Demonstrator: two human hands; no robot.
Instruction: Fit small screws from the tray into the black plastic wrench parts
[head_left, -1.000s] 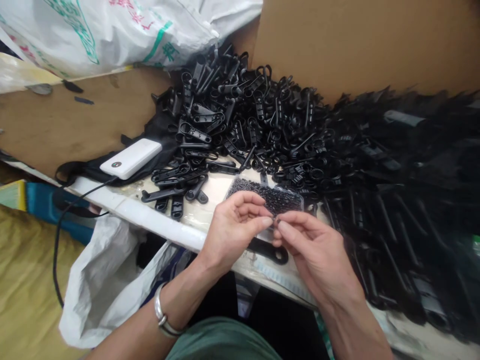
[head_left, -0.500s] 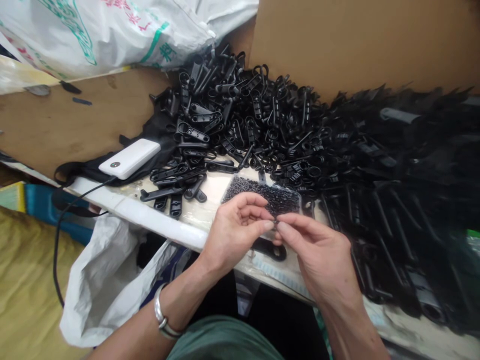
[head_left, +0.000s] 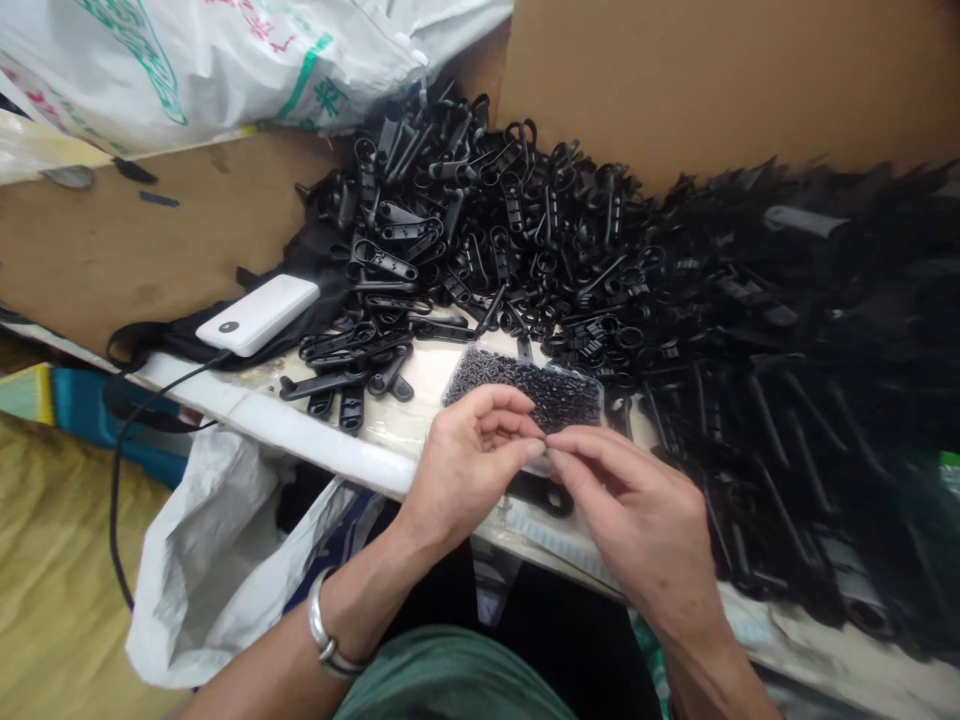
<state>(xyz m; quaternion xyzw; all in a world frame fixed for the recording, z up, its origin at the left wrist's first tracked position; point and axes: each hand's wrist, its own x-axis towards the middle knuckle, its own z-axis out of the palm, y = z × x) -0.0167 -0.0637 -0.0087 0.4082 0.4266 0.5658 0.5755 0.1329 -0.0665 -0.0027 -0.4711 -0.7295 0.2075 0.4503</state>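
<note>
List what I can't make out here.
- Head view: anything pinched by bare left hand and bare right hand: fingers cover it.
- Head view: clear plastic box: near side partly behind hands.
- Head view: black plastic parts, far right: blurred.
- Head view: black cable: lower end behind white sack.

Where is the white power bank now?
In the head view, the white power bank lies on black cloth at the left, beside the pile of black parts.
</note>
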